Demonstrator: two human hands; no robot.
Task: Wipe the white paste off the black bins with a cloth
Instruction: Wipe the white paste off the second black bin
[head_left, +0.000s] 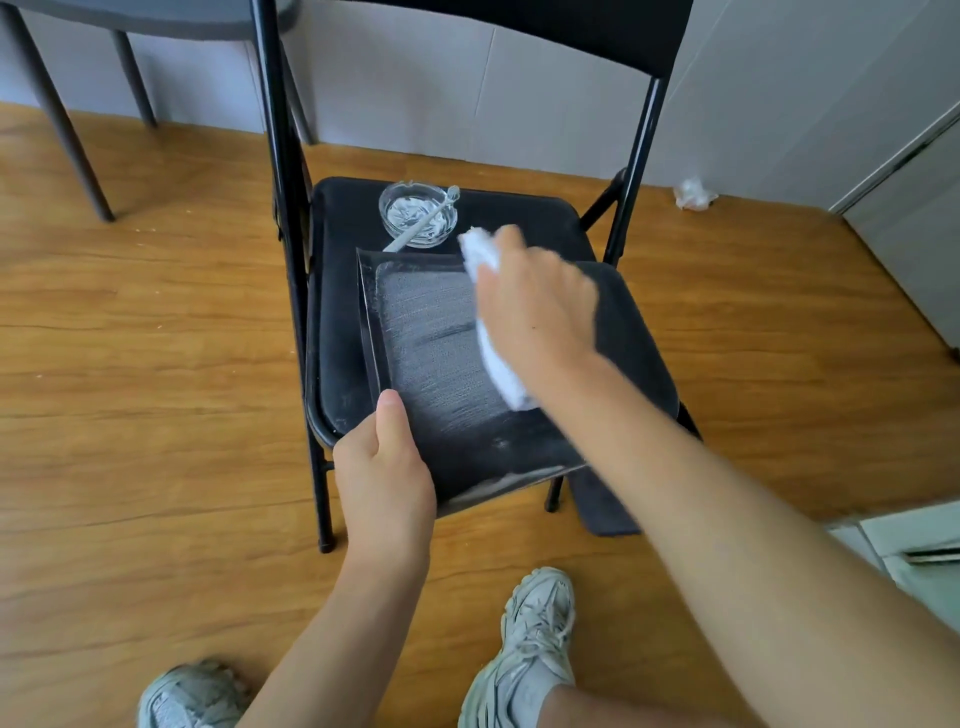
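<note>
A shallow black bin lies on the seat of a black folding chair. Its floor is smeared grey-white with paste, and a white streak shows on its near wall. My left hand grips the bin's near left corner, thumb on the rim. My right hand holds a crumpled white cloth inside the bin on its right side. The cloth sticks out above and below the hand. A second black bin lies under my right arm, mostly hidden.
A glass ashtray with white paste and a white stick stands on the seat behind the bin. A wood floor surrounds the chair. Table legs stand at the far left. A crumpled white scrap lies by the wall. My shoes are near the chair.
</note>
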